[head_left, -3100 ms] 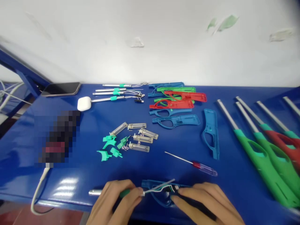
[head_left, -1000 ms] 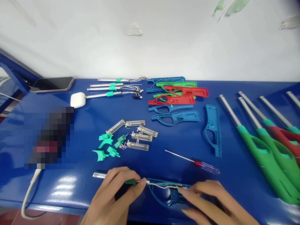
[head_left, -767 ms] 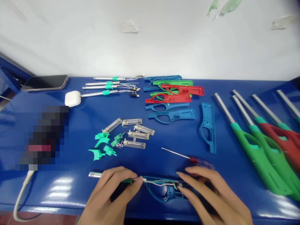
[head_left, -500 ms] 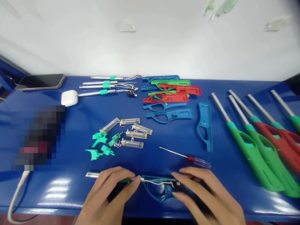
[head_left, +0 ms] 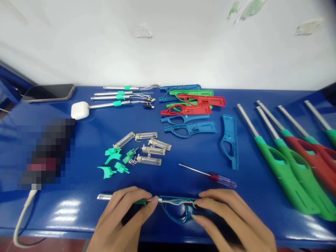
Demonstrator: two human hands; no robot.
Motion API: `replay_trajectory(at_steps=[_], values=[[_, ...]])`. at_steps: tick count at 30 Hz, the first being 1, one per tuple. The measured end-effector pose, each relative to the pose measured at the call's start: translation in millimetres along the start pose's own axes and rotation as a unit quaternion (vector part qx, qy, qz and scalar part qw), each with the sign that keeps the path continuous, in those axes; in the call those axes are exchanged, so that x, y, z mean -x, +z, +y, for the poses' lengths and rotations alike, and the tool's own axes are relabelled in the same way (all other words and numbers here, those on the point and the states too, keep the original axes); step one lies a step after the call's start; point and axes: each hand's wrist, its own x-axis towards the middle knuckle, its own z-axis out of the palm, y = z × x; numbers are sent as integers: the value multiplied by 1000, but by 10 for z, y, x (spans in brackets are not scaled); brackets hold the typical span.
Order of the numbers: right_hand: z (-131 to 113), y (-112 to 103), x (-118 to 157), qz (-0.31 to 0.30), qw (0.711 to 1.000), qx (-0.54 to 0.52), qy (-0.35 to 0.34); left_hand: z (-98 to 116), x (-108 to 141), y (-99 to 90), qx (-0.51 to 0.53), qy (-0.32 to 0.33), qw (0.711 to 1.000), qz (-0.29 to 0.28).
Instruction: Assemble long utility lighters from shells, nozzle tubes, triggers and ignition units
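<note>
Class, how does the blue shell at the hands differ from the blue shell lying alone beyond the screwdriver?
The shell at the hands lies across the view, while the lone shell lies nearly front to back.
White wires run along the shell at the hands; the lone shell shows none.
The right hand partly covers the shell at the hands; the lone shell is uncovered.
Both are blue, with a looped opening.
</note>
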Motion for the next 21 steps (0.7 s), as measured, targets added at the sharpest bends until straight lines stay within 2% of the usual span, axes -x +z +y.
replay_trajectory(at_steps=[7, 13, 17, 21], values=[[64, -20, -4, -26, 999, 38, -18, -10, 16, -1, -7, 6, 1000, -14], [-20, 19, -118, 3, 999, 28, -20, 30, -1, -4, -14, -6, 1000, -1], [-25, 23, -80, 12, 999, 26, -38, 82, -67, -24, -24, -13, 1000, 14], [-36, 35, -50, 39, 999, 7, -25, 116, -94, -16, -12, -5, 1000, 24]])
